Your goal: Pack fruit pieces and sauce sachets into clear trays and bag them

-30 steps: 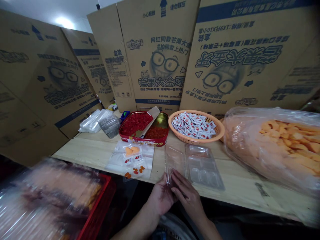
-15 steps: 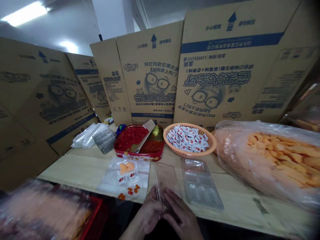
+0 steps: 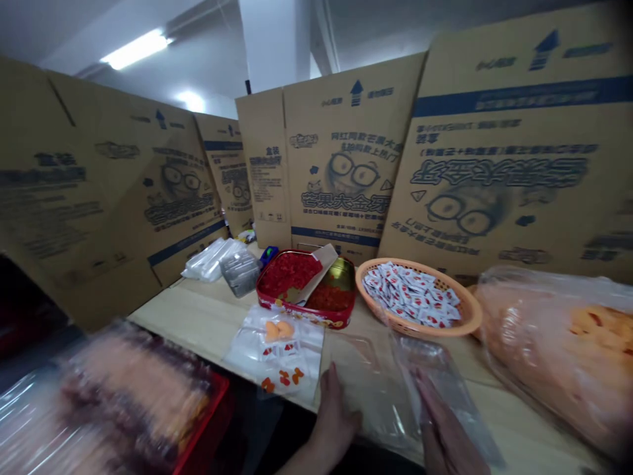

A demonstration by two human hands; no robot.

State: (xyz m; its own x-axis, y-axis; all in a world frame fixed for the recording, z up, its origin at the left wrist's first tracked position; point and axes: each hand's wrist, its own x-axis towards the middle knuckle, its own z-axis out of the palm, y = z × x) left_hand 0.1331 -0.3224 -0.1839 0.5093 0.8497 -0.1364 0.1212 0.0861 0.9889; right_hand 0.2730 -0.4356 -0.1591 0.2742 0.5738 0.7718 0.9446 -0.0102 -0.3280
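Observation:
A thin, clear plastic clamshell [image 3: 378, 389] lies spread between my hands at the table's front edge. My left hand [image 3: 333, 419] grips its left side, with the fingers curled under. Along its right side, my right hand [image 3: 442, 425] presses with fingers held together, and the fingertips are partly blurred. Beneath and beside the right hand rests a clear compartment tray [image 3: 459, 389]. To the left, a filled clear tray [image 3: 279, 353] sits on white paper, with orange pieces, small printed sachets and red-orange bits in it.
A red tin [image 3: 306, 313] of red bits, with a cardboard strip across it, stands behind. An orange basket [image 3: 469, 310] holds printed sachets. At right is a big bag [image 3: 548, 349] of orange pieces. Stacked trays [image 3: 240, 270] sit back left; a red crate [image 3: 212, 415] stands low left. Cartons [image 3: 341, 158] wall the back.
My hands have moved apart, the right one to the right, and the clear plastic between them is spread wider. The camera view has turned left.

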